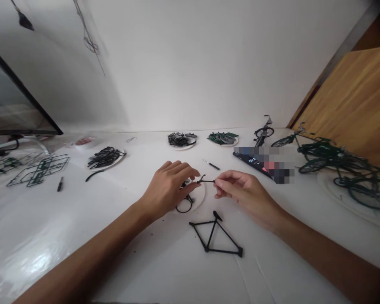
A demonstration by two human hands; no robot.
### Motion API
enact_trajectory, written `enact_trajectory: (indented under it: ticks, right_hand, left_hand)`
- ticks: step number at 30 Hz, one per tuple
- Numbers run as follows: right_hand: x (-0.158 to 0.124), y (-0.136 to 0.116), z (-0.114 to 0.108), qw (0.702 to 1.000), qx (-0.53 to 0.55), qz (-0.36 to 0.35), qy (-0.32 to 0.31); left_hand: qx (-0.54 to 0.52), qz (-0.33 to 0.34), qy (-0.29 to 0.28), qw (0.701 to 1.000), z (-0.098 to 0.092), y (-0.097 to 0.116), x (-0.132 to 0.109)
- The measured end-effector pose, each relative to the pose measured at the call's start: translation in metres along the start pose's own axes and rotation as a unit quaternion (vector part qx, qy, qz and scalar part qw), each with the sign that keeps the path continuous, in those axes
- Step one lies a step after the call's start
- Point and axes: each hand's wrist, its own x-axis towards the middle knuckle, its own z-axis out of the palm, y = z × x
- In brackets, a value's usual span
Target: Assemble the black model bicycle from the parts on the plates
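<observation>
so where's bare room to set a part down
White tabletop lies bare between the green plastic sprue frames and your left forearm; also between the black plastic bicycle frame and your right forearm. Crowded: far right, around the dark green model bicycles.
</observation>
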Motion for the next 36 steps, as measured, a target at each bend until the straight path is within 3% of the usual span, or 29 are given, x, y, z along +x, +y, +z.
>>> enact_trajectory:
  ticks: [10,21,36]
  right_hand:
    - [-0.0021,0.0013,-0.001,0.99,-0.105,-0.086,0.044]
    - [-0.0049,0.0003,-0.0026,0.964,-0.199,-0.169,0.056]
    - [-0.0047,-0.0011,0.0003,0.961,-0.207,-0.179,0.039]
  left_hand:
    - [-0.077,-0.045,0.027,0.996,0.004,0.004,0.0003]
    - [-0.065,-0.031,0.02,0.997,0.005,0.0066,-0.0014]
    - [0.006,0.016,0.053,0.998,0.0004,0.0083,0.0011]
